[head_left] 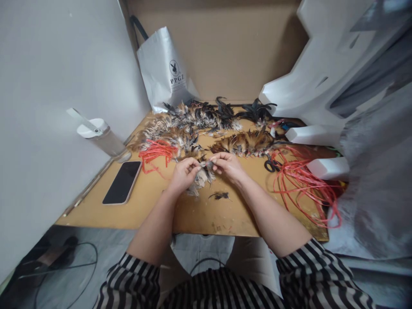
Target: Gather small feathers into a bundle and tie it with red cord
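Over the front middle of the table, both hands pinch at a small bunch of feathers (203,175), greyish white and brown. My left hand (186,172) has thumb and forefinger closed on its left side. Opposite it, my right hand (227,165) pinches the bunch's right end, the fingertips of both hands close together. What exactly lies between the fingertips is too small to tell. Just below the hands a dark feather scrap (220,195) lies on the table. Behind them stretches a row of brown feather bunches (247,143).
The wooden table (141,214) also bears a phone (122,182), a lidded cup (101,137), red plastic strips (157,151), more red strips (299,184), black-handled scissors (273,164), a feather pile (193,116) and a silver bag (161,73). White foam pieces (325,168) jut in from the right.
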